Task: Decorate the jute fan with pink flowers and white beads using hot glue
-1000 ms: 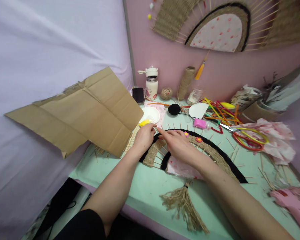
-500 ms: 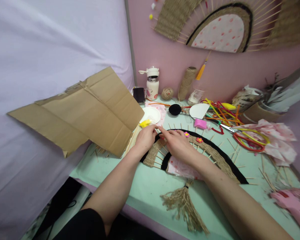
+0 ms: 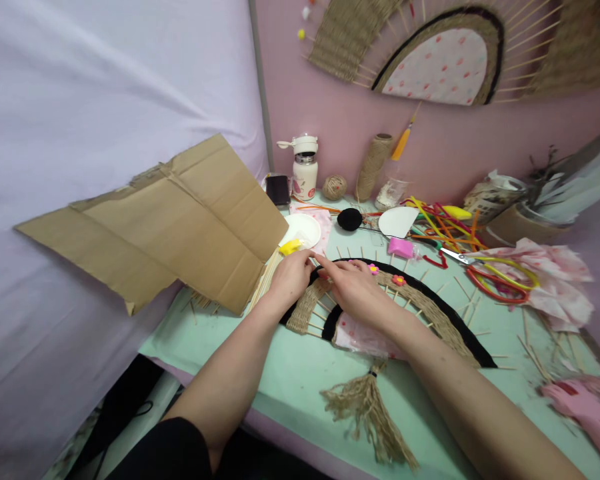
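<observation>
My left hand (image 3: pixel 291 275) and my right hand (image 3: pixel 353 288) meet at the fingertips over the upper left of a woven half-round piece (image 3: pixel 303 312) with a black outer band. The fingers of both are drawn together; whatever lies between them is too small or hidden to make out. Just right of my right hand, a pink flower (image 3: pixel 373 269) and a red flower (image 3: pixel 399 281) sit on the woven band. Below the piece hangs a twine tassel (image 3: pixel 373 410) lying on the green cloth (image 3: pixel 290 380).
Cardboard (image 3: pixel 180 227) leans at the left. Behind the hands are yellow clay (image 3: pixel 290 247), a white plate (image 3: pixel 307 229), a bottle (image 3: pixel 305 177), black yarn (image 3: pixel 350 219) and pink clay (image 3: pixel 401 248). Rightward lie scissors (image 3: pixel 455 256), crumpled cloth (image 3: pixel 555 283) and a pink glue gun (image 3: pixel 585 413).
</observation>
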Motion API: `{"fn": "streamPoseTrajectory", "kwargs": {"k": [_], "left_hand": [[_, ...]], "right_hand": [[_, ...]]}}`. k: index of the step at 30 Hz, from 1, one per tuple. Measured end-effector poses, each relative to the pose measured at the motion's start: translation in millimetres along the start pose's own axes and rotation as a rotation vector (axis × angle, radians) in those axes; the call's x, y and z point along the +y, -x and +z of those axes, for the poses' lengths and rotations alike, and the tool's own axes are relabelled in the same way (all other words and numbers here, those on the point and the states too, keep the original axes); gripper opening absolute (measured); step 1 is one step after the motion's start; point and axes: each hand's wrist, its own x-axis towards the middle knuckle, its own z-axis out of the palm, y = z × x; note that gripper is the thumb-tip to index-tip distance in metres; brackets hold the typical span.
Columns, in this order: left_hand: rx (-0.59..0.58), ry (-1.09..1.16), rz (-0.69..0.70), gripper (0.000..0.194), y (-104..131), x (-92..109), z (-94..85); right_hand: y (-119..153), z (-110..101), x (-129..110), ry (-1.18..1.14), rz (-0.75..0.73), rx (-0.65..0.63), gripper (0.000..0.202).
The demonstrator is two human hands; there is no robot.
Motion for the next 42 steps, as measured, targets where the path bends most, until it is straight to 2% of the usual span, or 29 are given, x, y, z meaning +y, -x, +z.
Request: {"fn": "streamPoseTrajectory", "kwargs": {"k": [4,21,33,37,40,42], "left_hand": [[-0.007,0.009,-0.007,0.027,1,2,-1.3],[-0.007,-0.007,0.02,0.025,0,-1,1.1],[0.007,0.048,0.012,0.029,1,-1,2.5],[0.16,0.121,0.026,0.028,-1,-4,3.8],[0.291,0.172,0.062,0.02,-3,-6,2.7],[0.331,0.225,0.086,0.013,-2,-4,0.9]], "right_hand": [[-1,0,-1,0.003,0.043,-0.023,0.07],[-1,2,0,-0.041,0.038,-0.074,0.067],[-1,-3,1,-0.065,0.039,-0.016,0.06],[4,-22,13,-0.054,0.067,0.087,0.056],[14,-50,27,-0.047,0.1,0.212,0.057],[23,-70,38,-0.021,0.132,0.302,0.052]]}}
